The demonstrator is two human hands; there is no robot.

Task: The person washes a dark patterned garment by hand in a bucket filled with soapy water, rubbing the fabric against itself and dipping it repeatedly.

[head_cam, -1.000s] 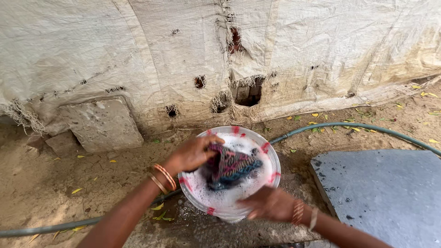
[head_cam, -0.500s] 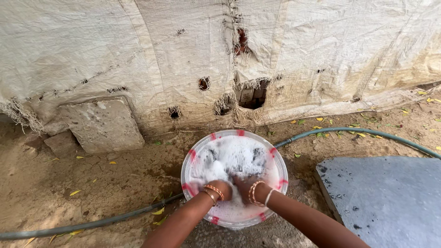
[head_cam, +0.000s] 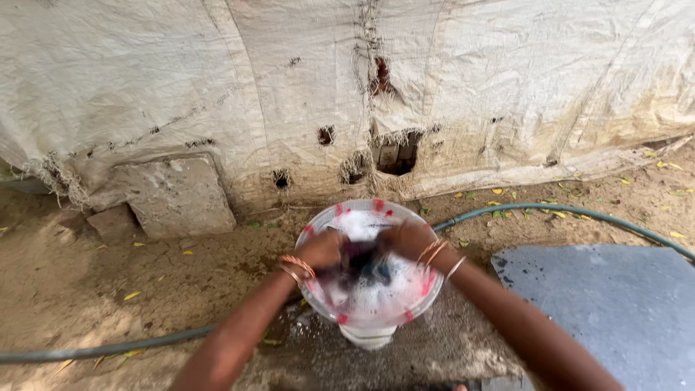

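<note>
A round white bucket [head_cam: 376,206] with red marks on its rim stands on the ground, full of soapy foam. My left hand [head_cam: 322,250] and my right hand [head_cam: 409,239] are both over it, each closed on a dark wet cloth [head_cam: 362,262] held between them just above the foam. The hands are blurred by motion. Bangles ring both wrists.
A torn, dirty tarp wall [head_cam: 347,94] rises behind the bucket. A flat stone slab [head_cam: 177,195] leans against it at left. A green hose [head_cam: 565,213] curves across the sandy ground. A grey stone slab [head_cam: 622,304] lies at right.
My hands had pushed the cloth down into the foam; now they have lifted it out again and moved apart to either side of it.
</note>
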